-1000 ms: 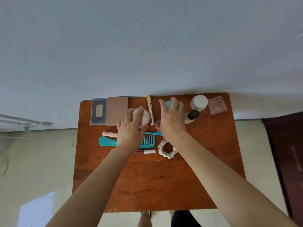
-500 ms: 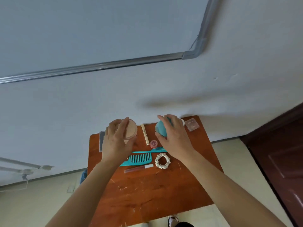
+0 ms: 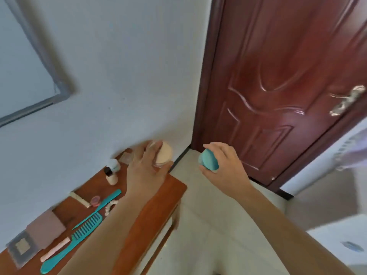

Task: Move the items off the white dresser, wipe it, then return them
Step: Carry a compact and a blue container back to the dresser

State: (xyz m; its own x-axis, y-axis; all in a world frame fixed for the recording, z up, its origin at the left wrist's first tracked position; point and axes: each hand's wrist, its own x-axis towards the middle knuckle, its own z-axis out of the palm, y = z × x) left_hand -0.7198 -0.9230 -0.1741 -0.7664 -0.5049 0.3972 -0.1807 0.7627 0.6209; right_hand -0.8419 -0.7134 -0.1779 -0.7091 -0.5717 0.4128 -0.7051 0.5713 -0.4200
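A person's left hand (image 3: 147,171) and right hand (image 3: 226,165) are both raised at the centre of the frame, each carrying one item. The left hand has its fingers and thumb curled round a beige round jar (image 3: 164,155), which sits in the palm above the far right corner of a brown wooden table (image 3: 87,188). The right hand grips a teal round case (image 3: 209,163), fingers wrapped over its top. It hangs clear of the table, over the pale floor (image 3: 208,225) and in front of a dark red door (image 3: 288,76) with a metal handle (image 3: 345,103) in the upper right. The two hands are apart, with open floor showing between them.

The other items lie on the table in the lower left, to the left of the left forearm:
- A white-lidded jar (image 3: 114,164) and a small bottle with a dark cap (image 3: 110,176) stand by the blue-grey wall (image 3: 129,86), with a clear square case (image 3: 125,158) just beyond them.
- Lower down are a gold tube (image 3: 80,198) and a small pink pot (image 3: 95,200).
- A teal tail comb (image 3: 100,207) lies nearby, with a white scrunchie (image 3: 109,207) partly hidden by the arm.
- Beside them lies a teal wide-tooth comb (image 3: 79,238).
- A pink tube (image 3: 55,249), a mauve palette (image 3: 46,227) and a dark-framed compact (image 3: 20,248) lie near the bottom left corner.

A blurred white surface (image 3: 337,233) shows at the lower right edge.
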